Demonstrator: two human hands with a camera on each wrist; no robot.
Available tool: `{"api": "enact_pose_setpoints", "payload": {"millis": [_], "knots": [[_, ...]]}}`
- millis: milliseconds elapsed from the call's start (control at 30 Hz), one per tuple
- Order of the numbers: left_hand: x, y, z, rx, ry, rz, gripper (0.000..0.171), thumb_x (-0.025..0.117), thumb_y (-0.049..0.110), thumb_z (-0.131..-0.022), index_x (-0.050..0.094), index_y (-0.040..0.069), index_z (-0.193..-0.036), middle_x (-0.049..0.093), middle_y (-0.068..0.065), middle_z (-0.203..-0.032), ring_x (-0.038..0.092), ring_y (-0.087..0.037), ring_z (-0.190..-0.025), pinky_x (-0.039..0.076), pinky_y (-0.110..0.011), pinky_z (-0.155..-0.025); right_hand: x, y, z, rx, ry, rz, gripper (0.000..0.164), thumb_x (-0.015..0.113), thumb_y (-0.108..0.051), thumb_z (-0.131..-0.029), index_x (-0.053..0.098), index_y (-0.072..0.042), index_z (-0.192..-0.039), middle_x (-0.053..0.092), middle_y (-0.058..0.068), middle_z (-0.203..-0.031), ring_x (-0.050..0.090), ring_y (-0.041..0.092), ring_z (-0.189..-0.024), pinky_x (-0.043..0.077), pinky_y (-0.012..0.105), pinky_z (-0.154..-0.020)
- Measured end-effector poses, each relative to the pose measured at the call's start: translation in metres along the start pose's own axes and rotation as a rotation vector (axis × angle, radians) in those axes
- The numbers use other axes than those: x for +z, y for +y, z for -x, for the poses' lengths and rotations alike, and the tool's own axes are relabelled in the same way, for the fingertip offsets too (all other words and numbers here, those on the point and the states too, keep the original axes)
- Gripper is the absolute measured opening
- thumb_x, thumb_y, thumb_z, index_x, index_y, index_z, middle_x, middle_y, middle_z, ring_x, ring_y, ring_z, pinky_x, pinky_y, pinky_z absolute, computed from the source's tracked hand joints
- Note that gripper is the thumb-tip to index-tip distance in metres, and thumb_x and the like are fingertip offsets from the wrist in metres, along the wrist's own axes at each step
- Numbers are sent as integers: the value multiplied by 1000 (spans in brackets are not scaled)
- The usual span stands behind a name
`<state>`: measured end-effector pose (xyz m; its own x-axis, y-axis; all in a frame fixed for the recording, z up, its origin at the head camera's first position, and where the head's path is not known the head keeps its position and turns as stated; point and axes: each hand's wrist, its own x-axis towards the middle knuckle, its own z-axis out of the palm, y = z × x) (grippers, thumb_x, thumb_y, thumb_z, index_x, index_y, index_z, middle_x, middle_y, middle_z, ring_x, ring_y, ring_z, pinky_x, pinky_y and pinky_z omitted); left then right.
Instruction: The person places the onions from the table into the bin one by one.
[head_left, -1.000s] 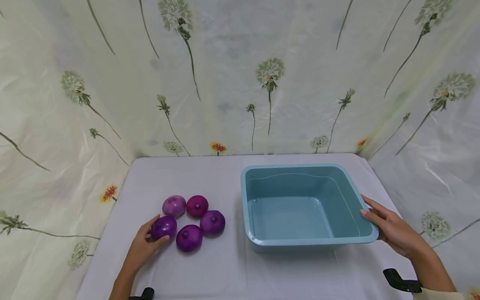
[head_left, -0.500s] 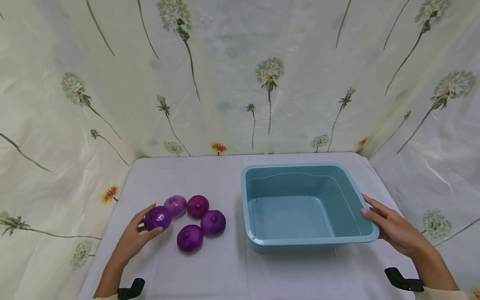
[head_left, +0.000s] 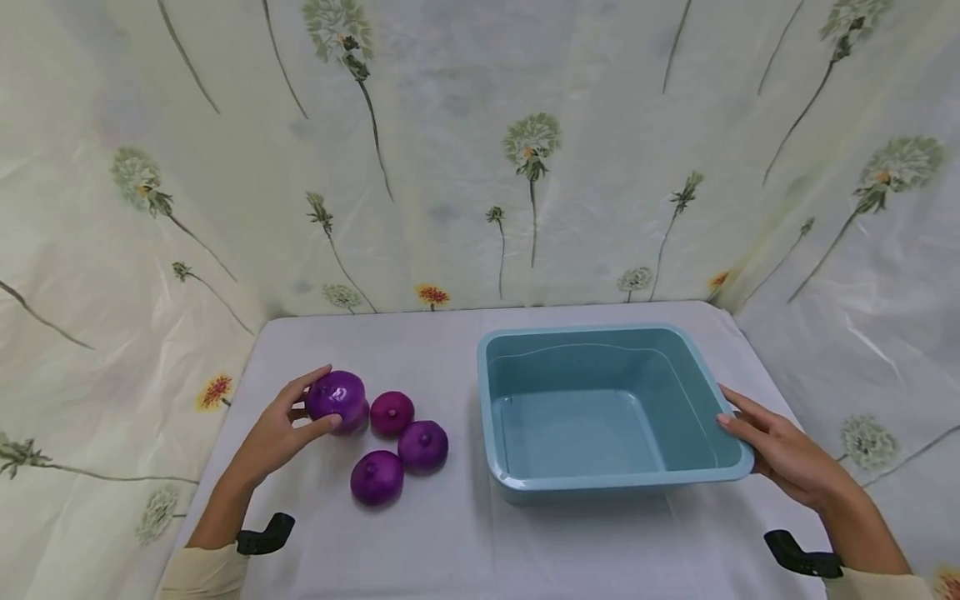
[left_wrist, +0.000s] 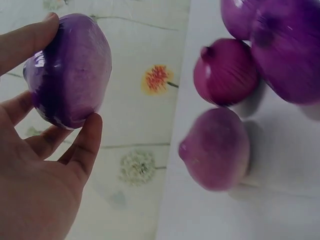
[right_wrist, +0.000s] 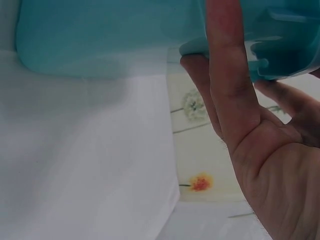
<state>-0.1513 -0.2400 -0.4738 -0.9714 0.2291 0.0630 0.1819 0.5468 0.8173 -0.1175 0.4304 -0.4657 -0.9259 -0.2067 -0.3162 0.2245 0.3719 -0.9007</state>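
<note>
Between thumb and fingers, my left hand [head_left: 273, 433] holds a shiny purple onion [head_left: 335, 395] up off the table. In the head view it overlaps a paler onion [head_left: 357, 423], which is mostly hidden there; the left wrist view shows that pale onion [left_wrist: 217, 150] lying on the cloth. A reddish onion [head_left: 392, 414] and two darker purple onions, one at the right [head_left: 423, 446] and one in front [head_left: 377, 478], lie close by. My right hand [head_left: 787, 454] grips the right rim of a light blue plastic tub [head_left: 615, 483], thumb on top and fingers beneath. Nothing lies inside the tub.
A white cloth [head_left: 420, 550] covers the table. Behind and at both sides hangs a pale sheet [head_left: 450, 100] printed with dandelions. Each wrist wears a black strap mount, such as the left one [head_left: 266, 533].
My left hand has lifted the purple onion out of the group, first drawing it left, then raising it up and over the pale onion. The right hand stays at the tub's rim.
</note>
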Motion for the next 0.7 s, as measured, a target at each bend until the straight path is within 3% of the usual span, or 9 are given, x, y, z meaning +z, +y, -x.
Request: {"api": "enact_pose_setpoints", "payload": {"millis": [200, 467, 700], "knots": [[-1, 22, -24, 58, -46, 12, 70, 73, 28, -93, 38, 28, -153, 40, -7, -155, 48, -25, -130, 46, -21, -99, 1, 1, -1, -2, 9, 8, 67, 42, -35, -108, 5, -22, -162, 45, -12, -126, 68, 26, -101, 60, 46, -78], [7, 67, -60, 127, -140, 10, 73, 76, 32, -90, 39, 26, -153, 41, -5, -154, 53, -28, -127, 49, -47, -103, 1, -2, 1, -4, 11, -11, 67, 43, -36, -108, 6, -21, -162, 45, -14, -127, 69, 24, -101, 60, 46, -78], [26, 101, -89, 183, -219, 23, 73, 77, 37, -88, 41, 30, -151, 44, -2, -151, 56, -27, -125, 53, -47, -99, 1, -1, 2, 6, -4, -38, 67, 43, -35, -108, 6, -20, -162, 47, -12, -128, 69, 27, -102, 60, 47, -79]]}}
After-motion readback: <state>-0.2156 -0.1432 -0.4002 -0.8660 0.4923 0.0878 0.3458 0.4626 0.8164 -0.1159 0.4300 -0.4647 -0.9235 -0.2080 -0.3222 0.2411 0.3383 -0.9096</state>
